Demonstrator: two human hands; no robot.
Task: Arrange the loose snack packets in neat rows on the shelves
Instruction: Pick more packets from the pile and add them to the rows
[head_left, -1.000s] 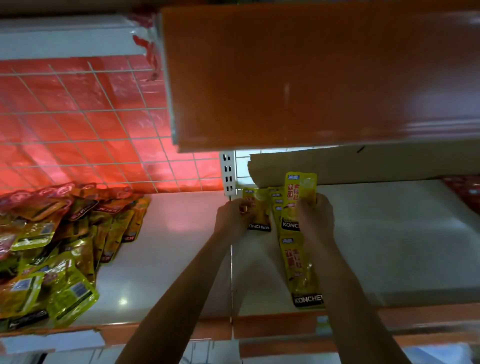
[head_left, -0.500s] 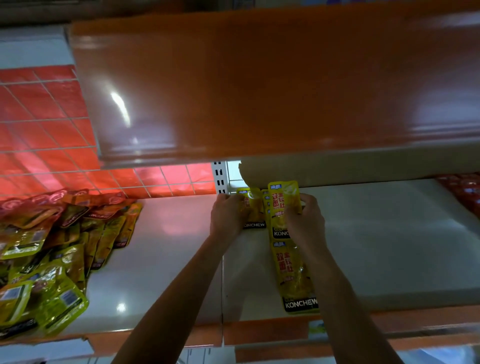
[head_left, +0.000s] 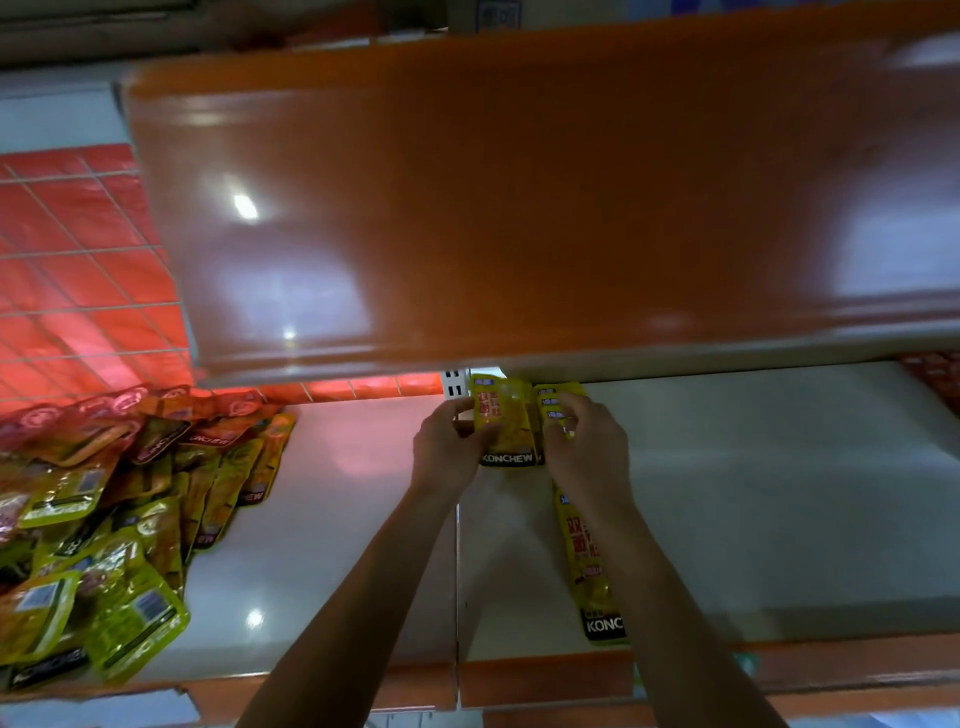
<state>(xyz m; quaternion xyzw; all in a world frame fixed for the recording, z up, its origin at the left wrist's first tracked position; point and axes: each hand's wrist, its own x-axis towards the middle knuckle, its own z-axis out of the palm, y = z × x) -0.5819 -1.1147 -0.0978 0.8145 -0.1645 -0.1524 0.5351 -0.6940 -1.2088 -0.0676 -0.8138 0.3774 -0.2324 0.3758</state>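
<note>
I'm in a shop. My fingers (head_left: 565, 422) hold yellow packets (head_left: 506, 426) printed KONCHEW on a white metal display shelf (head_left: 779, 493) with an orange front strip (head_left: 545, 680) nearer me. An orange-fronted upper shelf (head_left: 519, 208) juts out above them, a slotted upright (head_left: 453, 383) stands just beyond, and well to their left lies a heap of matching packets (head_left: 104, 519) before a wire grid back panel (head_left: 78, 270).

The upper shelf (head_left: 519, 208), filling 12 o'clock, is hiding the back of the lower shelf (head_left: 753, 493). The right hand (head_left: 587, 447) is covering most of the rear upright packets (head_left: 506, 421), leaving their count unclear. The right arm (head_left: 675, 623) is crossing the flat packet (head_left: 582, 551) at 5 o'clock, cutting its label to "KONC". The pile (head_left: 104, 519) at 9 o'clock is running off the left edge, its print blurring.
</note>
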